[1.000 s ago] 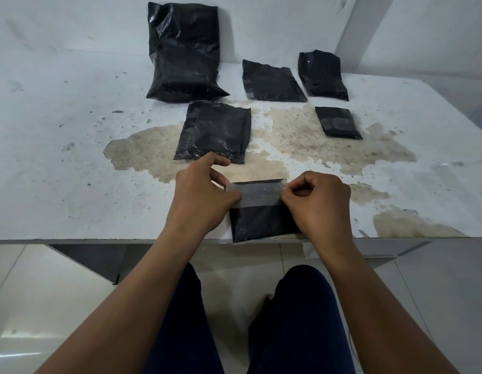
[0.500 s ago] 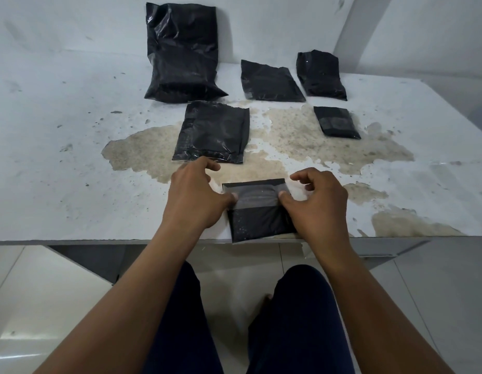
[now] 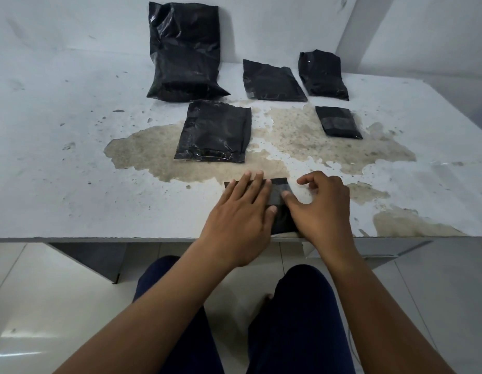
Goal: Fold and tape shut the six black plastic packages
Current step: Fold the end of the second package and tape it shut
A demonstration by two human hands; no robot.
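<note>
Working from the left, our left hand (image 3: 241,211) lies flat, fingers straight, pressing the near package (image 3: 279,209) onto the table (image 3: 72,157) close to its front edge. If this pressure is uneven, the clear tape strip (image 3: 277,191) across the package will likely trap air or wrinkle, and the fold beneath may spring open.

Next, our right hand (image 3: 322,209) hovers just beside the package with loosely curled fingers, grasping nothing we can see; its thumb (image 3: 289,198) touches the tape's right end. A tape end left unpressed could peel up or stick to the tabletop instead of the plastic.

The package sits at the table's edge, so a sideways push could slide it off.

Farther back, the large package (image 3: 184,52), the middle package (image 3: 214,130), the flat package (image 3: 272,81), the rear right package (image 3: 322,74) and the small taped package (image 3: 338,121) lie well apart. We cannot tell which others are sealed.
</note>
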